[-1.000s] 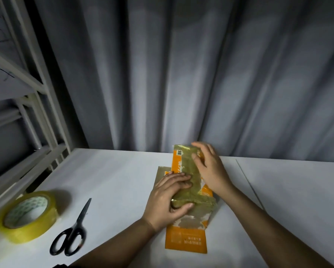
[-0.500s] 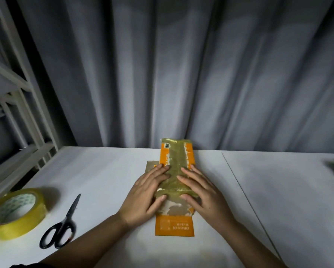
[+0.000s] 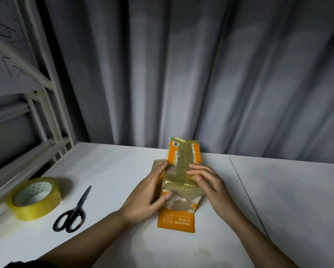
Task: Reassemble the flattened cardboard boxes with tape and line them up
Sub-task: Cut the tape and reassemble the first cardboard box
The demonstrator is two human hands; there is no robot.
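A: Start at the bottom of the frame. What are the hands doing?

B: Both sit on the orange cardboard box (image 3: 178,187), lower centre on the white counter (image 3: 114,171). The left hand (image 3: 149,196) wraps its left edge, fingers up along the side and thumb curled onto the taped face. The right hand (image 3: 210,185) rests on the right side with fingers loosely bent, tips touching the tape; whether it actually clasps the edge I can't tell.

A: What could go wrong?

B: My guess: the yellowish tape strip (image 3: 181,171) down the middle looks wrinkled, so it may peel if the box is squeezed open hard. The torn patch near the lower end looks weak too, and could rip further.

A: Any readable print?

B: White characters on the near orange flap (image 3: 176,222) and along the far end, plus a small barcode-like label, all too small to read.

A: And beyond?

B: Black scissors (image 3: 73,211) and a yellow tape roll (image 3: 35,198) lie at lower left, well apart from the box. A white metal frame (image 3: 36,93) stands at upper left, a grey curtain (image 3: 201,74) behind.
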